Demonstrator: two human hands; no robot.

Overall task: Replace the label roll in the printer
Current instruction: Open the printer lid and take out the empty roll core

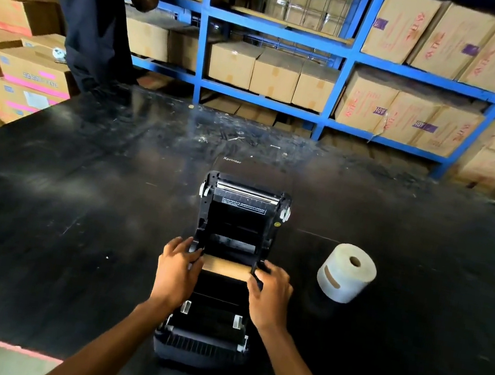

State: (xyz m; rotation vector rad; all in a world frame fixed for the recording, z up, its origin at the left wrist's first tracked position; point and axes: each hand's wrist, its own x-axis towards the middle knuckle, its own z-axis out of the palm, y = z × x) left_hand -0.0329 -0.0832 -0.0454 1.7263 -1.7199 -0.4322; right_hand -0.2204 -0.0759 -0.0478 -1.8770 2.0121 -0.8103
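A black label printer [217,338] lies on the black table with its lid [242,209] swung open away from me. A bare brown cardboard core [225,266] sits across the roll bay. My left hand [176,270] grips the left roll holder at the core's left end. At the core's right end, my right hand [270,291] grips the right holder. A full white label roll [346,272] lies on the table to the right of the printer, apart from both hands.
The black table [74,208] has a red front edge. Blue shelving [342,53] stacked with cardboard boxes runs behind it. A person in a dark shirt [88,0] stands at the far left by stacked boxes [30,78].
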